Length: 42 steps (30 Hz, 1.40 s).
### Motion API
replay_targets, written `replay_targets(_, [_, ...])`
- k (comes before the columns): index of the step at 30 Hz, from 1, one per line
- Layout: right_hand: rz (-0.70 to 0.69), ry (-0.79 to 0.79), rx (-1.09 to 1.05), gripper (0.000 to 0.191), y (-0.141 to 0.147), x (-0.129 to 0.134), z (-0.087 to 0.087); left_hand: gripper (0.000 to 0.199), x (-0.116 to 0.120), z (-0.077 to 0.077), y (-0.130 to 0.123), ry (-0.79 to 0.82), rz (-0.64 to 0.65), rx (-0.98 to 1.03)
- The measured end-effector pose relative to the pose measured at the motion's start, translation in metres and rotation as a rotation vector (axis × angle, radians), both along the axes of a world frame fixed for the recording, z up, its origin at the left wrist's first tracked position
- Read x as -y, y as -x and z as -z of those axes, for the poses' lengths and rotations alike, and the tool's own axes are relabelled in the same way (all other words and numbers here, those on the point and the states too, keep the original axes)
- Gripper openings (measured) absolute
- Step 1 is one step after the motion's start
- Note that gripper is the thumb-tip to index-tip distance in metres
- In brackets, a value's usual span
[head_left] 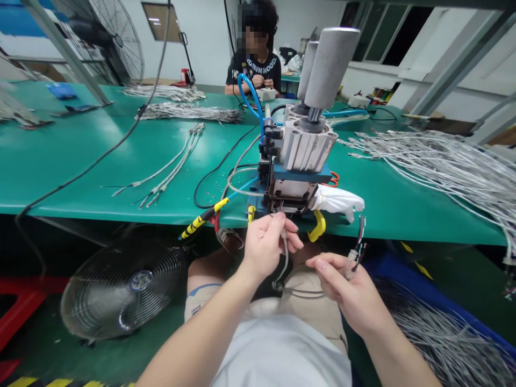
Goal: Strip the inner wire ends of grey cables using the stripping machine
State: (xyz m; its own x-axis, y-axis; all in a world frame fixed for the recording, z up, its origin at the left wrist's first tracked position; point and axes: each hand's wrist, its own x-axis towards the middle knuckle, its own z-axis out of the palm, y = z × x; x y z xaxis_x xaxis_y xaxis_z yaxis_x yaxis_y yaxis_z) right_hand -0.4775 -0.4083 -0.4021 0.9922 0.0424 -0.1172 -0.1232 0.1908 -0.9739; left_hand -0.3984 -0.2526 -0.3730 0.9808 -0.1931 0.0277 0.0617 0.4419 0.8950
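Note:
At the bench edge, my left hand (pixel 264 244) is closed in a pinch on a grey cable (pixel 286 255). Its fingertips are at the front jaws (pixel 288 200) of a pneumatic press (pixel 308 148), and fine wire ends show there. From these fingers the cable hangs in a loop over my lap towards my right hand (pixel 349 293). My right hand is lower and further right, closed around a cable part with a clear sleeve (pixel 350 263) and loose coloured wires (pixel 362 231) above the fingers. I cannot tell whether both ends belong to one cable.
A few finished-looking cables (pixel 177 164) lie left of the press. Large cable bundles (pixel 439 161) cover the bench's right side; more cables (pixel 447 333) fill a blue container below. A floor fan (pixel 133 285) stands under the bench. Another person (pixel 253 59) sits opposite.

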Motion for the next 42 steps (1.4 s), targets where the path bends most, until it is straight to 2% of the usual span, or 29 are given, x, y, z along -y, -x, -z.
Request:
replay_targets(7, [-0.053,0.025,0.015,0.028,0.004,-0.002,0.0,0.035,0.007,0.002,-0.011,0.0,-0.033,-0.039])
replay_targets(16, [-0.061,0.007,-0.001,0.029,0.007,-0.003,0.002,0.034,0.013,-0.002,-0.01,0.001,-0.088,-0.058])
replay_targets(35, [-0.064,0.066,-0.013,0.031,0.01,0.0,0.007,0.034,0.014,0.001,-0.009,0.004,-0.077,-0.041])
replay_targets(42, [-0.061,0.066,-0.033,0.034,0.013,-0.002,0.004,0.033,0.015,-0.002,-0.008,0.004,-0.088,-0.062])
